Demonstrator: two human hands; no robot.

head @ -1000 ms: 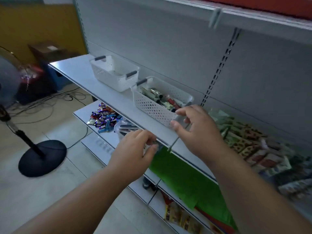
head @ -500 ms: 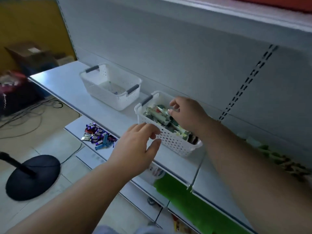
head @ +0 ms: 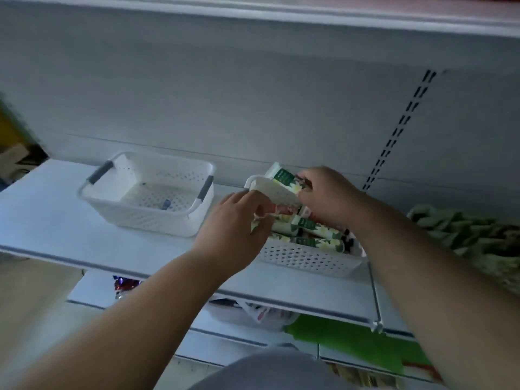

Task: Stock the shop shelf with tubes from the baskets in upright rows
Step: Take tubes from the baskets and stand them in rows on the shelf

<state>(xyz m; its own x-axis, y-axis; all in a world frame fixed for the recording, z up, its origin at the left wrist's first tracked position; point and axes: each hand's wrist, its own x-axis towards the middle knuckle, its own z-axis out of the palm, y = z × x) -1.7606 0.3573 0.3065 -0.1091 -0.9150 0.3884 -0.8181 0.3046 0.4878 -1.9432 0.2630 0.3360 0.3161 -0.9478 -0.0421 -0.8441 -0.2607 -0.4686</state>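
Two white perforated baskets stand on the white shelf (head: 56, 220). The left basket (head: 149, 218) holds only one small item. The right basket (head: 309, 258) is full of green-and-white flowered tubes (head: 318, 229) lying flat. My right hand (head: 326, 195) grips one green-and-white tube (head: 284, 177) lifted above the basket's far left corner. My left hand (head: 233, 229) reaches into the basket's left end, its fingers curled round a reddish tube (head: 281, 209).
A pile of green and patterned packets (head: 464, 235) lies on the shelf to the right. The grey back wall has a slotted upright (head: 399, 130). Lower shelves carry wrapped sweets (head: 126, 285) and green packaging (head: 351, 342).
The view has swung up and closer to the shelf. My right hand has lifted a tube out of the full basket. My left hand has moved from the basket's front into its left end.
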